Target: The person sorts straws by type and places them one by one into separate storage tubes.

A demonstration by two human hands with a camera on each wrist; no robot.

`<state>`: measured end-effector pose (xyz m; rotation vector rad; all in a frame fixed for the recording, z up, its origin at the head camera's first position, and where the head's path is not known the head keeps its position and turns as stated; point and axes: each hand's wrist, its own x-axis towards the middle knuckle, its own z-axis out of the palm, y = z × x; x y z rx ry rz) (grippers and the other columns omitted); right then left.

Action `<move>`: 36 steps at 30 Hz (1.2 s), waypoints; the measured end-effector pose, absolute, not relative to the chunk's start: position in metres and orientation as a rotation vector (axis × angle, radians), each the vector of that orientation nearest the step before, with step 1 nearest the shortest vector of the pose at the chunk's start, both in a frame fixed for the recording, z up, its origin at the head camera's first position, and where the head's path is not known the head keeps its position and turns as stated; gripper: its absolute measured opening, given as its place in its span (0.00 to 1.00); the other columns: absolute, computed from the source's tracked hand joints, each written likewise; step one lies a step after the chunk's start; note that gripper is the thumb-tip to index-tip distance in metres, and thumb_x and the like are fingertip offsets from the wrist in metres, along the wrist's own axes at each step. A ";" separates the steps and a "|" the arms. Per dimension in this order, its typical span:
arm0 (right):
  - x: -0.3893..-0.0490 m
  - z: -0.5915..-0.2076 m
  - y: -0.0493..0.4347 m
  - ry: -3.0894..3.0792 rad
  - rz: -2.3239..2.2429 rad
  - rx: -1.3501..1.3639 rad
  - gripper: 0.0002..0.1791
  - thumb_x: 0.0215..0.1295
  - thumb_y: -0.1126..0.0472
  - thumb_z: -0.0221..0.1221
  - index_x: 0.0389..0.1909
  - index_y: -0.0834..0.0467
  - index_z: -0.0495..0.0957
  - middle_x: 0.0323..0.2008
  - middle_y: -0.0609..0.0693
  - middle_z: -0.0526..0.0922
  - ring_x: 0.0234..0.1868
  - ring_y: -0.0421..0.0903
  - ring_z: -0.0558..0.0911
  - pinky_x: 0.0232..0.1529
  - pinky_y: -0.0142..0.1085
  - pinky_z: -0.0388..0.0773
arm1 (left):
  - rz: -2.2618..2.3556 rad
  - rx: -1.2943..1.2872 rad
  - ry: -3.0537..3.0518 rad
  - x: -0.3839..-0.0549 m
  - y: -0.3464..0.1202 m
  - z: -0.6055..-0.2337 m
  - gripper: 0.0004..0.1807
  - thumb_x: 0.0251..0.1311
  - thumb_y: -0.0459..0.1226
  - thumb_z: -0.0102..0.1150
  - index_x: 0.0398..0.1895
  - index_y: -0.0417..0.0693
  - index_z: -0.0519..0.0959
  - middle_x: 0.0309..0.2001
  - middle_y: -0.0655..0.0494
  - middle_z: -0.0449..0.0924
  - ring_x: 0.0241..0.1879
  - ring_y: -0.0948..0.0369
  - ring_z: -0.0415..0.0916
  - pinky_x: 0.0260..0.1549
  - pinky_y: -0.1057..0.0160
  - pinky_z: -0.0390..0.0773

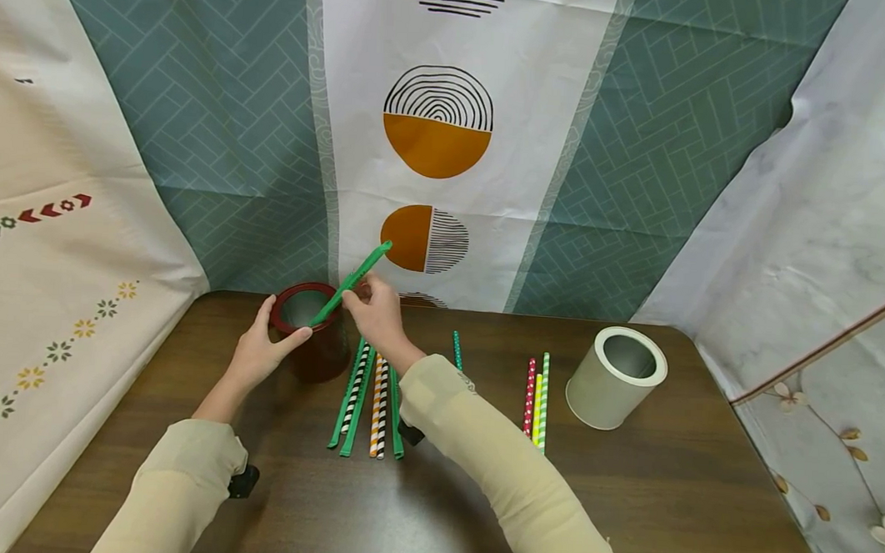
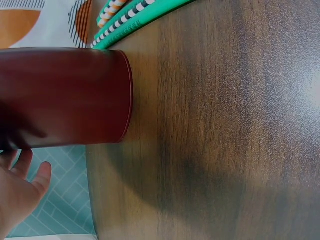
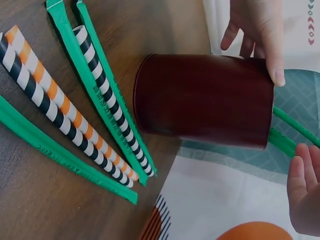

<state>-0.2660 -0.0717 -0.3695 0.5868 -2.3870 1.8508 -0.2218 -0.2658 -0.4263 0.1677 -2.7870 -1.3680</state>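
At the left back of the table stands a dark red cup [image 1: 321,358]. My left hand [image 1: 258,354] holds it by the rim, thumb in front and fingers round the left side. Between thumb and fingers, my right hand [image 1: 378,313] pinches a green-wrapped straw [image 1: 364,268], slanted with its lower end at the cup's mouth. Two green lengths [image 3: 296,126] show past the rim in the right wrist view. Beside the cup lie several straws: green-wrapped ones [image 3: 65,160], black-and-white striped ones [image 3: 110,95] and an orange-and-white striped one [image 3: 70,107].
A cream-white can [image 1: 601,393] stands open at the right. Left of it lie a pink dotted straw [image 1: 529,398], a yellow one [image 1: 536,411] and a light green striped one [image 1: 544,399]. A teal dotted straw [image 1: 457,350] lies partly behind my right sleeve. Patterned cloth [image 1: 232,132] hangs behind the table.
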 end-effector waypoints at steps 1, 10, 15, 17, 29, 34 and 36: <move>-0.266 -0.370 -0.071 -2.394 1.858 0.589 0.06 0.60 0.63 0.53 0.36 0.61 0.74 0.30 0.57 0.81 0.32 0.50 0.81 0.32 0.27 0.75 | -1.369 0.170 -2.789 -0.222 -0.266 -0.426 0.52 0.52 0.58 0.51 0.69 0.53 0.30 0.68 0.38 0.44 0.65 0.39 0.44 0.56 0.36 0.53; -0.272 -0.381 -0.060 -2.501 1.871 0.595 0.13 0.63 0.59 0.51 0.42 0.62 0.76 0.32 0.60 0.82 0.35 0.54 0.82 0.33 0.27 0.76 | -1.349 0.184 -2.803 -0.222 -0.265 -0.426 0.52 0.52 0.59 0.50 0.69 0.54 0.29 0.68 0.38 0.43 0.64 0.38 0.44 0.55 0.36 0.53; -0.276 -0.387 -0.051 -2.513 1.900 0.562 0.13 0.61 0.58 0.53 0.41 0.62 0.76 0.32 0.61 0.81 0.33 0.55 0.82 0.34 0.31 0.78 | -1.355 0.182 -2.801 -0.222 -0.266 -0.427 0.52 0.52 0.59 0.50 0.69 0.55 0.29 0.68 0.39 0.41 0.65 0.38 0.43 0.55 0.35 0.52; -0.278 -0.389 -0.047 -2.512 1.909 0.555 0.12 0.61 0.58 0.53 0.41 0.62 0.76 0.31 0.60 0.81 0.33 0.55 0.82 0.33 0.31 0.78 | -1.355 0.176 -2.798 -0.223 -0.266 -0.427 0.52 0.52 0.59 0.50 0.69 0.54 0.29 0.68 0.39 0.41 0.65 0.38 0.42 0.55 0.35 0.52; -0.280 -0.401 -0.022 -2.558 1.979 0.569 0.17 0.60 0.59 0.55 0.47 0.64 0.71 0.34 0.66 0.78 0.22 0.37 0.76 0.29 0.39 0.78 | -1.356 0.179 -2.795 -0.223 -0.268 -0.428 0.52 0.51 0.60 0.51 0.69 0.55 0.30 0.68 0.38 0.43 0.64 0.37 0.43 0.55 0.35 0.52; -0.273 -0.402 -0.012 -2.633 2.039 0.531 0.18 0.60 0.62 0.55 0.50 0.64 0.68 0.36 0.67 0.76 0.21 0.39 0.74 0.22 0.30 0.74 | -1.358 0.178 -2.791 -0.223 -0.267 -0.428 0.52 0.51 0.60 0.51 0.69 0.54 0.31 0.68 0.39 0.43 0.64 0.37 0.43 0.55 0.35 0.52; -0.277 -0.414 -0.010 -2.657 2.074 0.523 0.19 0.59 0.61 0.55 0.51 0.62 0.67 0.36 0.66 0.76 0.21 0.38 0.73 0.22 0.30 0.75 | -1.360 0.177 -2.789 -0.223 -0.267 -0.428 0.52 0.51 0.60 0.51 0.69 0.54 0.31 0.68 0.39 0.43 0.65 0.37 0.43 0.55 0.35 0.52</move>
